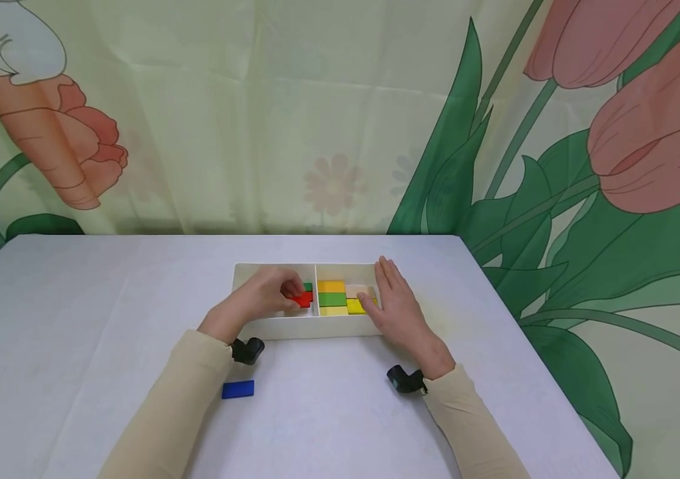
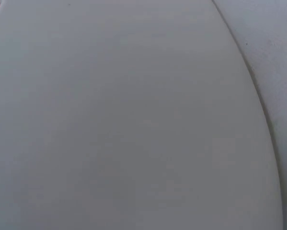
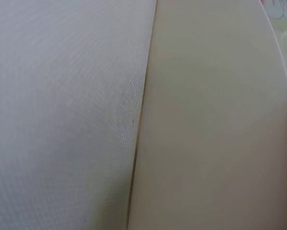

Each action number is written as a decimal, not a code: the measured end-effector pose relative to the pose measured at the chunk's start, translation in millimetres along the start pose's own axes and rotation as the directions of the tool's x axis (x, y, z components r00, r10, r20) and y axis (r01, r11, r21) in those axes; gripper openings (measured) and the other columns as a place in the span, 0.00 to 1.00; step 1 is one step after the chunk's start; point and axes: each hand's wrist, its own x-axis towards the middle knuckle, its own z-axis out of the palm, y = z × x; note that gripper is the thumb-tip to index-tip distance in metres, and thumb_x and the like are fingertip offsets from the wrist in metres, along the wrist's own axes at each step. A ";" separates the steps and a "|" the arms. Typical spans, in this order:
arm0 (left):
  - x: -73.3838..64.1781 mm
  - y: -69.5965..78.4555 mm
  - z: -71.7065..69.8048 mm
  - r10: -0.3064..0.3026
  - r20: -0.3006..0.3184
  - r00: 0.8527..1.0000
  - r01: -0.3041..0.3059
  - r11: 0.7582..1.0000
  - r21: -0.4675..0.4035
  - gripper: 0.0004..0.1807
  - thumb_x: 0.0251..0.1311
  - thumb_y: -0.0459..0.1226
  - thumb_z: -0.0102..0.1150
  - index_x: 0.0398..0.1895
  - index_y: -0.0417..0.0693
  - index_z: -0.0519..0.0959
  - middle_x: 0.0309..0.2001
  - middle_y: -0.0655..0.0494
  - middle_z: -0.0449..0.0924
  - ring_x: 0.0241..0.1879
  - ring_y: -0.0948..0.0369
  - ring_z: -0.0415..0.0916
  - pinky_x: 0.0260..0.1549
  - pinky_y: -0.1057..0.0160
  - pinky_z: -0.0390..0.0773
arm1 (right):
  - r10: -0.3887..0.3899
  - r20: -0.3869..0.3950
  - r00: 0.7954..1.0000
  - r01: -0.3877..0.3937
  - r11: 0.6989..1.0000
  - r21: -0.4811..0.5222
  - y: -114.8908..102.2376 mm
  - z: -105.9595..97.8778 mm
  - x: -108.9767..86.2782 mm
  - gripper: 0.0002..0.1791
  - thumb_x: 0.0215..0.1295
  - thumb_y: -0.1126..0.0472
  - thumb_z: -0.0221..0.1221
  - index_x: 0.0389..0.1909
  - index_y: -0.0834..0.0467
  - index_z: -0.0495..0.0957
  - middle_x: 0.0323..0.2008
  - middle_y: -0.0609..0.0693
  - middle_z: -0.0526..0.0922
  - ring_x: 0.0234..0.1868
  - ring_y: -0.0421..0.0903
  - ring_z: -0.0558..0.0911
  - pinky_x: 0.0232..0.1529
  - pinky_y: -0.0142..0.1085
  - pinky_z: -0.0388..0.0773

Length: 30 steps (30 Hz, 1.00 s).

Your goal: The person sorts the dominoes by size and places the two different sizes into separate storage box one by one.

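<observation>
A white two-part box lies on the table, its front wall filling much of both wrist views. My left hand reaches into the left compartment, fingers curled and pinching a red block. Behind that block a green block shows by the divider. My right hand rests at the box's right end with fingers straight, its thumb over the right compartment. In that compartment lie an orange block, a lighter green block, a pale yellow block, a beige block and a bright yellow block.
A blue block lies on the white tablecloth in front of the box, near the left forearm. Behind the table's far edge hangs a printed curtain. Black wrist cameras sit under both wrists.
</observation>
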 end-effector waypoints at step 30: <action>15.1 1.4 11.5 0.006 -0.015 1.000 -0.005 0.999 0.049 0.16 0.50 0.30 0.74 0.42 0.38 0.80 0.37 0.48 0.82 0.39 0.55 0.77 0.45 0.59 0.81 | 0.008 0.001 1.000 -0.008 1.000 0.000 3.3 0.9 0.3 0.44 0.73 0.43 0.48 0.77 0.67 0.46 0.80 0.60 0.45 0.80 0.58 0.45 0.79 0.52 0.47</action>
